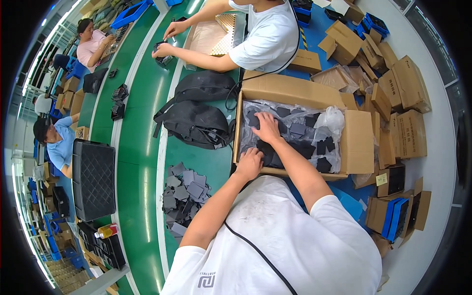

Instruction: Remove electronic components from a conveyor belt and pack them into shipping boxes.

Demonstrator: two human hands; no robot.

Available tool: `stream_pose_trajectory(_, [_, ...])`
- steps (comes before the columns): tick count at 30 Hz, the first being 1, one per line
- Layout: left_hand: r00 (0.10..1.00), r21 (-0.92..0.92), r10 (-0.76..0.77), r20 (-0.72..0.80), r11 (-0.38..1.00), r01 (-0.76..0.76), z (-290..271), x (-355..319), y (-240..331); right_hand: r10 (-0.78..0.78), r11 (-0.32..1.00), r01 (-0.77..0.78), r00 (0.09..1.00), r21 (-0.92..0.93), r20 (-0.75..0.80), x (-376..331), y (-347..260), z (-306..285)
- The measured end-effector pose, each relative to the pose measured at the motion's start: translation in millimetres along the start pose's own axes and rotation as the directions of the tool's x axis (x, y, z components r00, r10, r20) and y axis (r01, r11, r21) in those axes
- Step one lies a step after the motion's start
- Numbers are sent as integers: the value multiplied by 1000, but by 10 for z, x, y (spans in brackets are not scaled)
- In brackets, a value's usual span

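An open cardboard box (pixel 290 90) lined with clear plastic film stands in front of me. Many dark grey and black flat plastic pieces (pixel 298 129) lie loose in it. My right hand (pixel 268 127) reaches over the box's left part, its fingers spread on the dark pieces. Closer to me, my left hand (pixel 250 162) lies at the box's near left corner with bent, slightly parted fingers touching black pieces. The fingertips of both hands are partly hidden among the pieces. Left of my left forearm, a heap of similar grey pieces (pixel 182 191) covers part of the green bench.
Two black bags (pixel 200 118) lie left of the box. Beyond them runs a green conveyor (pixel 137 162) with black parts. A co-worker in a light shirt (pixel 270 37) handles a black part at the far side. Cardboard boxes (pixel 413 132) are stacked at right. A black cable crosses my shirt.
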State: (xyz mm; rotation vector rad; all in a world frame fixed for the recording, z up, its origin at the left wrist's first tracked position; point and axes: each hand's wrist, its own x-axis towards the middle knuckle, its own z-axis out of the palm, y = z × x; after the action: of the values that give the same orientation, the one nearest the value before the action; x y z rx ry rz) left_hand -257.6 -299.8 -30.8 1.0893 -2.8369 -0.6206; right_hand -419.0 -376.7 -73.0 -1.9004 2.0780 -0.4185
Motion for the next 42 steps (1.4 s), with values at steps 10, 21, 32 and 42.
stream_pose_trajectory(10, [953,-360,-221,-209,923,135,437,228,-235,251,956,-263,963,131,98,82,-190,-88])
stream_pose_trajectory(21, [963,-592,-246,114,761,264,383,289,-241,186,877,-127,979,463,-84,181,325,132])
stream_pose_trajectory(32, [929,-534,-340,145,763,363,310,419,42,-32,718,-378,821,585,570,-810,1056,-703])
stream_pose_trajectory(42, [900,-432,-379,216,790,436,397,460,90,-54,998,60,980,-23,189,-1068,626,-611])
